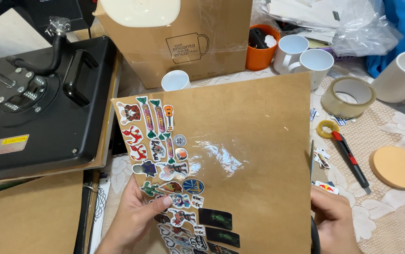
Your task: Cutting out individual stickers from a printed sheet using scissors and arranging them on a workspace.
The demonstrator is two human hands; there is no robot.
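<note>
Holding a brown cardboard sheet [254, 141] up over the desk [390, 136], both hands grip its lower part. Left hand [134, 218] clamps the lower left edge, thumb pressed on the stickers [165, 164]; right hand [334, 221] closes on the lower right edge, with something dark under it that can't be made out. Hands well apart, sheet spanning between them.

Sheet tilts away from the person, long axis running up and slightly right, top edge near the white mugs [301, 56]. Stickers sit in a column down the left side, right under the left thumb, so the left hand is much nearer to them. Glossy clear film covers the sheet's middle, glare patch there.

Labels and packages: black heat press [38, 99] at left carries a yellow and white caution label with a warning triangle on its front lower corner. Brown cardboard box [183, 37] behind the sheet shows a black outline mug print with text inside. Orange cup [261, 47] just beside the box. Clear plastic bags top right.

Right of the sheet on the lace cloth: tape roll [348, 96], small yellow tape ring, red and black utility knife [350, 160], round cork coaster [397, 167], loose cut stickers near the right hand. Another white mug at far right.
</note>
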